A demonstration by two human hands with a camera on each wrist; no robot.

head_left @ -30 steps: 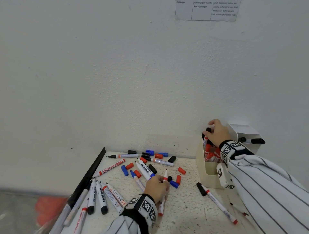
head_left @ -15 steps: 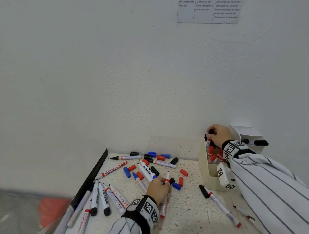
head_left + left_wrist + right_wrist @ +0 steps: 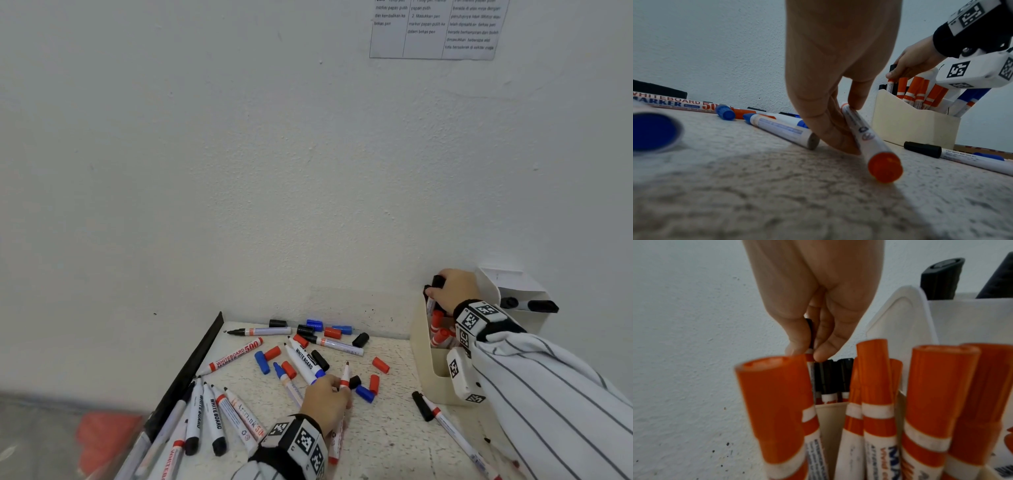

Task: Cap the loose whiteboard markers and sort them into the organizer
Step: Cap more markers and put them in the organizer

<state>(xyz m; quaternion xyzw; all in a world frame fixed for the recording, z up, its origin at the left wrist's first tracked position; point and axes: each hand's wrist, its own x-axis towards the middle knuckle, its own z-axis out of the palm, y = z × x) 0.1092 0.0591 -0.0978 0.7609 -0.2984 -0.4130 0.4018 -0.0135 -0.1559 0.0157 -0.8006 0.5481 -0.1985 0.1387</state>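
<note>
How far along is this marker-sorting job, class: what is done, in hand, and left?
Done: capped red markers stand in the organizer. In hand: the right hand lowers a black-capped marker in; the left hand pinches an uncapped red marker. Left: many markers and loose caps on the table.

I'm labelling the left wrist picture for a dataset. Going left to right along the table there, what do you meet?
Big blue cap → blue-tipped marker → left hand → red-ended marker it pinches → cream organizer with the right hand above it.
</note>
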